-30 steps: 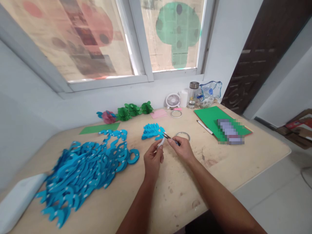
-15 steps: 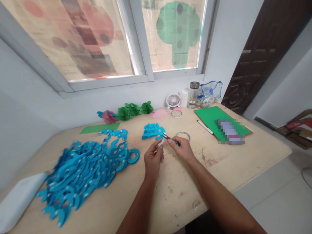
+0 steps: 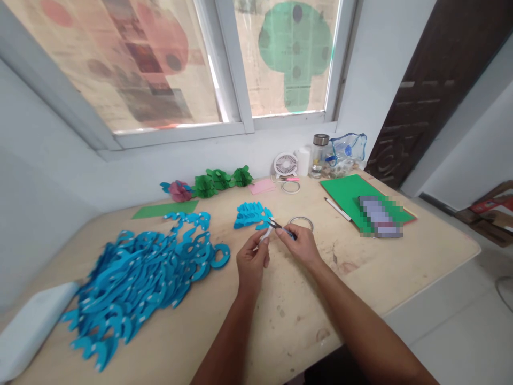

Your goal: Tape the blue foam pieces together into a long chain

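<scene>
My left hand (image 3: 252, 256) is closed on a narrow white strip (image 3: 267, 233), pinched between thumb and fingers. In my right hand (image 3: 302, 243) is a pair of small dark-handled scissors (image 3: 276, 224), their blades parted around or beside the strip's upper end; which of the two I cannot make out. Just beyond the fingertips lies a small group of blue cut-out pieces (image 3: 250, 215). A much larger heap of blue ring-shaped pieces with white marks (image 3: 148, 283) spreads over the table to the left.
A metal ring (image 3: 301, 223) lies beyond my right hand. Green paper flowers (image 3: 219, 180), a small fan (image 3: 285, 164) and a glass bottle (image 3: 317, 158) line the wall. On the right are a white pen (image 3: 336, 208) and a green sheet (image 3: 344, 188) under a blurred-out object.
The scissor blades look wider apart than before, near the white strip's end. Both hands stay almost where they were.
</scene>
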Demonstrator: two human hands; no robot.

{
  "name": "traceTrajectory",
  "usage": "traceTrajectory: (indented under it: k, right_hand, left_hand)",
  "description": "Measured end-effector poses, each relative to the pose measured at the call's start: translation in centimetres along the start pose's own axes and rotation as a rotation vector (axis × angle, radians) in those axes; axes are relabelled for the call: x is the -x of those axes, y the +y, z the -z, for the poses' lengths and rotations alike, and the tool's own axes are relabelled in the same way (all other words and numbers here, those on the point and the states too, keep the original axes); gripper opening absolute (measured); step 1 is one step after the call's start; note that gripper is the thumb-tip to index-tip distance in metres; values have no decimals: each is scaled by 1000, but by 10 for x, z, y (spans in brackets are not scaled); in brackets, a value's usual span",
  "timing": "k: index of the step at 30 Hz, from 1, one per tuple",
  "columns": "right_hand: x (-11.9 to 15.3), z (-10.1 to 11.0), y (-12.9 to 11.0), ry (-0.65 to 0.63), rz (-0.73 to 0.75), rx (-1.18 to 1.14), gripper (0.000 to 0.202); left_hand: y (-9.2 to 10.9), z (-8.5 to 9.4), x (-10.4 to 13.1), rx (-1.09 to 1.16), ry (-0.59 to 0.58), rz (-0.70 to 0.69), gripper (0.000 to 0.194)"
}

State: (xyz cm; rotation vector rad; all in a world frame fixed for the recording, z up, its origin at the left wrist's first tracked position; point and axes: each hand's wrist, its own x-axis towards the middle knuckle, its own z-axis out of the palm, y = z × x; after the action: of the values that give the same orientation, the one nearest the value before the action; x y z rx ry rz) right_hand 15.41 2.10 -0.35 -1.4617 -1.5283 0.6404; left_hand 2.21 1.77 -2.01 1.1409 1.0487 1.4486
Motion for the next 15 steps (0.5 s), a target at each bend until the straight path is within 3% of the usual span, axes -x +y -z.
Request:
traceTrajectory:
  k: [7, 15]
  right_hand:
    - [0, 0, -1, -7, 19, 70, 38]
    - [2, -2, -3, -44, 51, 49, 38]
  left_hand:
    - [4, -2, 0, -19, 116, 46, 40]
    - [-1, 1, -5, -56, 167, 75, 45]
